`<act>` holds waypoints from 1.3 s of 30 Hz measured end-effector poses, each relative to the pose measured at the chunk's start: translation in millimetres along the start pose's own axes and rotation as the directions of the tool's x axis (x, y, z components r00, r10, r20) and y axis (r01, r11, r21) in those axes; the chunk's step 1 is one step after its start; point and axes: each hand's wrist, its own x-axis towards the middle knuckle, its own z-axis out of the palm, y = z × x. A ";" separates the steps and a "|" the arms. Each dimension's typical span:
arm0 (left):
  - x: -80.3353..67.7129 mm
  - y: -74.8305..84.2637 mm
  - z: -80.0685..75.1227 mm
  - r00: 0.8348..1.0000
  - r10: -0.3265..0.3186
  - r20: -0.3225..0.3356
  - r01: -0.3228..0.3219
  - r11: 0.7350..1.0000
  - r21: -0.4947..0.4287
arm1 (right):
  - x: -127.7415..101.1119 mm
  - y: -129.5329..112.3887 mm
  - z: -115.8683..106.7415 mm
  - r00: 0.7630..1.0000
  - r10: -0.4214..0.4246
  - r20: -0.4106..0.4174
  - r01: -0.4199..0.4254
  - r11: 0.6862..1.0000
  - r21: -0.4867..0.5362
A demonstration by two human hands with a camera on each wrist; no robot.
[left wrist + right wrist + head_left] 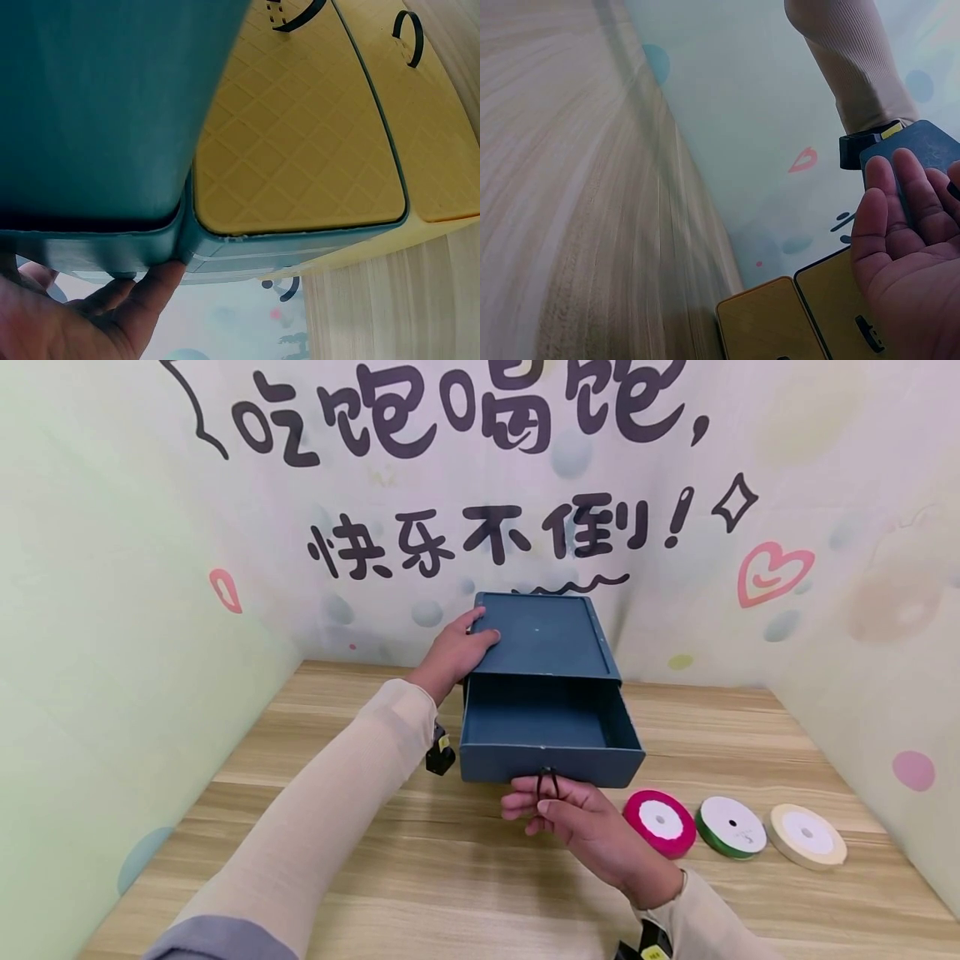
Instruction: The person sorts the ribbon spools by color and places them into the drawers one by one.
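Note:
A blue drawer cabinet (542, 635) stands toward the back of the table. Its top drawer (495, 764) is pulled out, with no contents visible inside. My left hand (456, 647) rests against the cabinet's upper left edge, fingers fairly straight and fingertips on the top. In the left wrist view, yellow drawer fronts (300, 142) with black loops show beneath the pulled-out drawer. My right hand (588, 827) holds the black loop handle (557, 783) at the drawer's front, fingers hooked through it and thumb near its bottom.
Right of my right hand, a magenta ribbon roll (636, 814), a green ribbon roll (712, 839) and a cream ribbon roll (795, 852) lie in a row on the wood-grain table (450, 893). A printed cloth backdrop (420, 635) stands behind the cabinet.

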 end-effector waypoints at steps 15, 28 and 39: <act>-0.8 -1.2 -0.2 1.000 0.007 -0.005 -0.007 1.000 -0.001 | -1.8 0.8 1.9 0.999 0.042 -0.021 -0.041 0.999 0.015; -0.6 -0.7 -0.7 1.000 -0.002 -0.002 0.002 1.000 -0.013 | -3.0 1.1 1.8 0.998 0.059 -0.029 -0.058 0.998 0.021; -0.2 -0.3 -0.6 1.000 -0.003 -0.001 0.003 1.000 -0.009 | -5.1 1.8 2.6 0.998 0.060 -0.028 -0.060 0.998 0.016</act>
